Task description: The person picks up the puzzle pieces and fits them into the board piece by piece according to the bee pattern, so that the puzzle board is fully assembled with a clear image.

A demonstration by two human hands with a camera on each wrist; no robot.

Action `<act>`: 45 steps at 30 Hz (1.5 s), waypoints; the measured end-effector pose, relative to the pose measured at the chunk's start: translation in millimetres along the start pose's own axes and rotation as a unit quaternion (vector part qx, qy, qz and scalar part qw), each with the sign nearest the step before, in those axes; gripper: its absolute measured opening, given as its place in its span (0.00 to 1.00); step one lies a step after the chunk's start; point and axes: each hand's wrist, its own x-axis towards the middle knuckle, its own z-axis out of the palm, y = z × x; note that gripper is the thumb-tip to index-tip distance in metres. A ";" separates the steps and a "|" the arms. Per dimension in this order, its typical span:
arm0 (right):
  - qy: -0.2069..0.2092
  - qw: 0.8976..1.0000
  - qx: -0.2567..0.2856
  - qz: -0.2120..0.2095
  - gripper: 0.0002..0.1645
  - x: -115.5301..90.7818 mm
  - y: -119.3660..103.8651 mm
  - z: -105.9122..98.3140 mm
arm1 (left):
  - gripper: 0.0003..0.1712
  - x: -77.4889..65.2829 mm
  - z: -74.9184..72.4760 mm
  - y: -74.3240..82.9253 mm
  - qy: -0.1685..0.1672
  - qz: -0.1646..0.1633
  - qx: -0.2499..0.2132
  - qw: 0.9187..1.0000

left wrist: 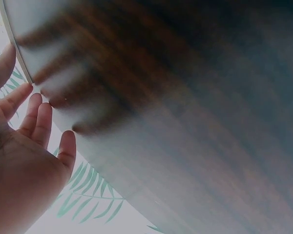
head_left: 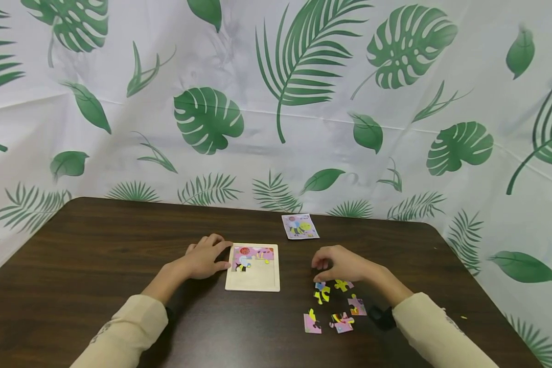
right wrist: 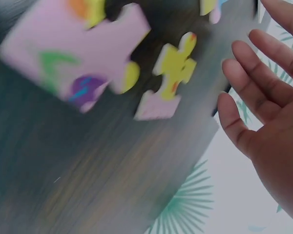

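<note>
My left hand (head_left: 206, 259) touches the left rim of a square wooden puzzle tray (head_left: 252, 282) with thumb and forefinger, its fingers lightly bent. Joined pink jigsaw pieces (head_left: 262, 251) fill the tray's upper part and left side; bare wood shows at lower right. My right hand (head_left: 342, 263) hovers over loose jigsaw pieces to the right, fingers loosely bent. Just below its thumb lies a blue-and-yellow jigsaw piece (head_left: 322, 294); contact is unclear. In the right wrist view, the right hand (right wrist: 271, 102) shows nothing between its visible fingers, beside a yellow-and-pink piece (right wrist: 170, 73).
Other loose pieces lie nearer me: a pink piece with a leaf edge (head_left: 312, 324), a striped one (head_left: 342, 323) and a pink one (head_left: 357, 305). A bee picture card (head_left: 300, 227) lies at the dark table's (head_left: 202, 327) back edge, before a leaf-patterned cloth (head_left: 156, 128).
</note>
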 end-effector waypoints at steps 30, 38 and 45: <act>0.079 0.994 -0.068 0.024 0.16 -46.0 -1.5 30.7 | 0.28 -3.1 -4.1 9.0 -0.010 -0.018 0.007 1.000; 0.097 0.992 -0.074 0.017 0.14 -49.1 -2.3 35.4 | 0.29 -3.5 -4.4 9.0 -0.011 -0.016 0.005 1.000; 0.104 0.992 -0.076 0.013 0.12 -50.1 -2.1 37.0 | 0.28 -3.0 -4.7 9.0 -0.011 -0.015 0.005 1.000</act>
